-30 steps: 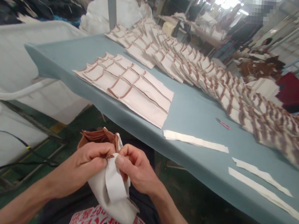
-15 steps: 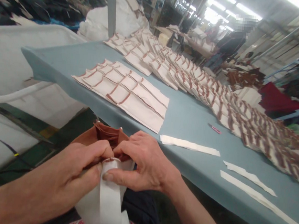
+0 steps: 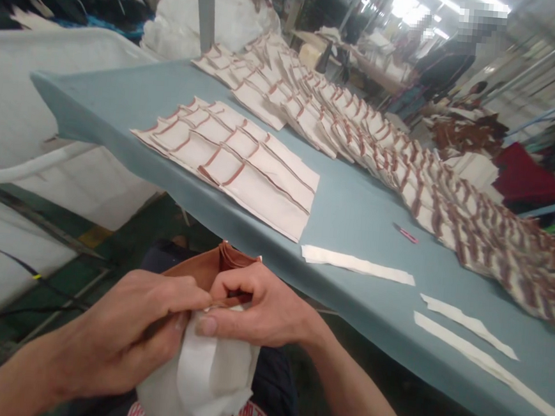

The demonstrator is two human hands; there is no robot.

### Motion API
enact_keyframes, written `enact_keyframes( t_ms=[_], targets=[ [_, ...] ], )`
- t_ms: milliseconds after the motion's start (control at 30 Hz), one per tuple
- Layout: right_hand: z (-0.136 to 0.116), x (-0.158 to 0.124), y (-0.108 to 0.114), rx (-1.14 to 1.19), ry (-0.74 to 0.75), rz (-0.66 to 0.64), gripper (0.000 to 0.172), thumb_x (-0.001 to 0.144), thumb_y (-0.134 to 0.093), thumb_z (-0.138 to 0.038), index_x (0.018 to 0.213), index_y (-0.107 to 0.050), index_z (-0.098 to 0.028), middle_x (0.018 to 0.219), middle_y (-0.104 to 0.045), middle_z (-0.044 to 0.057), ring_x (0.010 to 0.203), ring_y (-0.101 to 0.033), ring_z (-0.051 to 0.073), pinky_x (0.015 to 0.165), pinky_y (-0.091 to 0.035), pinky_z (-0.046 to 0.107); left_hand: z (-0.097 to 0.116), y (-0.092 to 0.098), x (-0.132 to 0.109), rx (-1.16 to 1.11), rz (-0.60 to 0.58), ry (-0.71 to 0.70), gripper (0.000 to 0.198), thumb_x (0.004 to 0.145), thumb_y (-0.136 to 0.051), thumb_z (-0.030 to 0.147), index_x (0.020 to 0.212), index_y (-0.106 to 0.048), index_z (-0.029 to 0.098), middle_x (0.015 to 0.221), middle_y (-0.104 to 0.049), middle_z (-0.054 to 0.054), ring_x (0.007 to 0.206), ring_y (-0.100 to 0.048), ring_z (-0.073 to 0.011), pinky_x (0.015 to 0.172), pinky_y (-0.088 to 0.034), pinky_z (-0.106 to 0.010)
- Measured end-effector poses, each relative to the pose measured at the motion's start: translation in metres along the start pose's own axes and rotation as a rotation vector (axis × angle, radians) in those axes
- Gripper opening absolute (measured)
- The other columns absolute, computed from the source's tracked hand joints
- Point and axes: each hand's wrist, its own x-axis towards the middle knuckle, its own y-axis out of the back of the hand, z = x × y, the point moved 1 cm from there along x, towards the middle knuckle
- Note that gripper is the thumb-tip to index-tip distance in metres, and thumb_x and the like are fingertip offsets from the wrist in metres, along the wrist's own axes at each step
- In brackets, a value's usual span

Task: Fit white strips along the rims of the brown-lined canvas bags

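Observation:
Over my lap, both hands pinch the edge of a brown and off-white fabric piece (image 3: 196, 262). My left hand (image 3: 138, 325) is closed on its seam from the left. Close beside it, my right hand (image 3: 255, 305) grips the same edge, thumb pressed on a white strip (image 3: 202, 362) that hangs down over the off-white cloth. Brown folds stick up behind my fingers; the exact spot between the fingertips is hidden. Beyond my hands, a stitched off-white panel with brown seams (image 3: 260, 181) lies flat on the blue-green table (image 3: 355, 201).
Overlapping panels (image 3: 382, 152) run along the table's far side. White strips (image 3: 357, 264) and a small pink-handled tool (image 3: 406, 233) lie to the right. White bins (image 3: 58, 69) stand at left. A person (image 3: 437, 73) is in the background.
The brown part has shifted right and a little down in my hands. The white strip now bends and billows more. Both hands keep their pinch, and the view has shifted slightly.

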Motion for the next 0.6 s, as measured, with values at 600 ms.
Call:
enact_keyframes(
  t_ms=[600],
  targets=[
    [-0.011,-0.033,-0.003,-0.569,0.234,0.095,0.036,0.122,-0.055,-0.034,0.093,-0.073,-0.024,0.087,-0.081,0.001,0.080,-0.074,0.017,0.079,-0.052,0.029,0.024,0.007,0.011,-0.165,-0.039,0.302,0.033,0.112,-0.051,0.035,0.096,-0.079,0.029,0.082,-0.079,0.004,0.071,-0.072,-0.0156,0.069,-0.051,-0.025]
  ],
)
